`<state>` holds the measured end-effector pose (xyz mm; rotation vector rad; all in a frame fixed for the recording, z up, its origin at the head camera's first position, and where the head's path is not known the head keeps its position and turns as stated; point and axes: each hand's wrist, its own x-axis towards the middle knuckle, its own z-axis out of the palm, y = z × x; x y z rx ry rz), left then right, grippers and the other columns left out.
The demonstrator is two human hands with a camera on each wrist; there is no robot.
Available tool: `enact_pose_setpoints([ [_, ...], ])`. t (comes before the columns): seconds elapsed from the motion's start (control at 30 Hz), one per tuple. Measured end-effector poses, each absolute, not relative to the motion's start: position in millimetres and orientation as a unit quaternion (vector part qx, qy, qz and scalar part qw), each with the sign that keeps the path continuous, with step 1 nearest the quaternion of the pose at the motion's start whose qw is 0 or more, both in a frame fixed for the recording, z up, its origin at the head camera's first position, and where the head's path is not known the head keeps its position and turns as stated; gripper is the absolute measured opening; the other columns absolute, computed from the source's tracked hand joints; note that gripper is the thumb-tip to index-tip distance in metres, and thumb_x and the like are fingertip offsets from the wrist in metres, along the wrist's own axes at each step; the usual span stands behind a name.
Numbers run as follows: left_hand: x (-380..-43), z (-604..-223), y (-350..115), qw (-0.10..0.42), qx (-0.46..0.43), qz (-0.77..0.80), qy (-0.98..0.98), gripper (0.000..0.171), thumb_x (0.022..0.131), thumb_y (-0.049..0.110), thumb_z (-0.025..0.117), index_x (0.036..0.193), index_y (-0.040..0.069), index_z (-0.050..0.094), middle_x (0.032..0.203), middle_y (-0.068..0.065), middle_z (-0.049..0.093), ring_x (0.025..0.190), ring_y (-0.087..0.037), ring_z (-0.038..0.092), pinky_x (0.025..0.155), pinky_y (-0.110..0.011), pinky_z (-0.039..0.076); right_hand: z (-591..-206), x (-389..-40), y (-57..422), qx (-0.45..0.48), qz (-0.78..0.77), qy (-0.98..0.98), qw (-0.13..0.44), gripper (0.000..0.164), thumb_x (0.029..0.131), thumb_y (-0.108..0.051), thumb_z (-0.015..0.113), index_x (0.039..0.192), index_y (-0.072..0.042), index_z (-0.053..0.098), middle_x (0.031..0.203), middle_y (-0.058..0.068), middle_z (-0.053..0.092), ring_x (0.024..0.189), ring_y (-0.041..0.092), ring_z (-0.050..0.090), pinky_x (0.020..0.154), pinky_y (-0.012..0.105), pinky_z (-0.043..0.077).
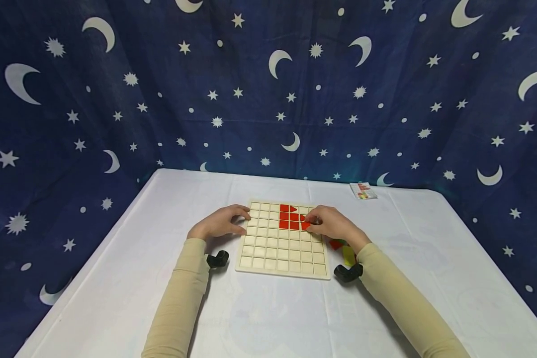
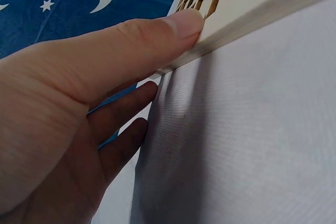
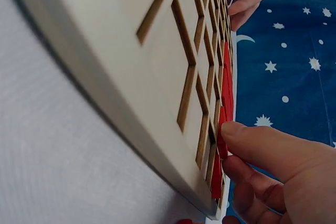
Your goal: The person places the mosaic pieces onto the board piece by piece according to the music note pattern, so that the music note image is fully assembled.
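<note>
A pale wooden board [image 1: 277, 254] with a grid of square recesses lies on the table. Red tiles [image 1: 289, 217] fill a block of its upper right cells, and some have pointed shapes. At the board's left edge is my left hand [image 1: 223, 222]; its thumb [image 2: 184, 23] rests on the rim while the other fingers spread loosely beside it. My right hand [image 1: 335, 223] reaches over the right side and pinches a red tile [image 3: 223, 129] between thumb and fingers, low over the grid. The fingertips hide part of that tile.
Loose red pieces [image 1: 335, 244] and a yellow piece [image 1: 348, 255] lie right of the board, partly under the right forearm. A small printed card [image 1: 363, 191] sits at the back right of the white-covered table [image 1: 268, 318]. A dark blue star-patterned curtain [image 1: 250, 134] hangs behind.
</note>
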<state>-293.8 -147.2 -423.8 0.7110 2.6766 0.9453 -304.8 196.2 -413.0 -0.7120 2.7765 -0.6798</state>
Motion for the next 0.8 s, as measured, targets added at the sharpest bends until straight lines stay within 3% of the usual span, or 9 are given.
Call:
enact_pose_setpoints([
  [0.37, -292, -423, -148, 0.105, 0.248, 0.322, 0.908, 0.040, 0.083, 0.018, 0.079, 0.120, 0.007, 0.066, 0.147, -0.012, 0.047, 0.140, -0.031, 0.036, 0.116, -0.044, 0.028, -413, -305, 199, -0.235, -0.241, 0.937, 0.094, 0.028, 0.090, -0.022, 0.071, 0.115, -0.008, 0.070, 0.111, 0.004, 0.067, 0.095, 0.020, 0.058, 0.089, 0.041, 0.052],
  [0.57, -292, -424, -148, 0.100, 0.255, 0.329, 0.904, 0.038, 0.083, 0.017, 0.079, 0.117, 0.007, 0.067, 0.145, -0.013, 0.048, 0.139, -0.032, 0.037, 0.116, -0.044, 0.029, -406, -306, 216, -0.240, -0.222, 0.940, 0.099, 0.021, 0.091, -0.017, 0.069, 0.110, -0.008, 0.072, 0.101, 0.003, 0.067, 0.083, 0.019, 0.056, 0.080, 0.038, 0.053],
  [0.8, -293, -424, -149, 0.098, 0.256, 0.322, 0.906, 0.039, 0.083, 0.019, 0.079, 0.118, 0.007, 0.067, 0.146, -0.013, 0.047, 0.139, -0.032, 0.036, 0.116, -0.044, 0.029, -405, -306, 224, -0.241, -0.213, 0.939, 0.126, 0.015, 0.090, -0.017, 0.071, 0.104, -0.011, 0.072, 0.089, -0.002, 0.065, 0.081, 0.018, 0.053, 0.075, 0.033, 0.050],
])
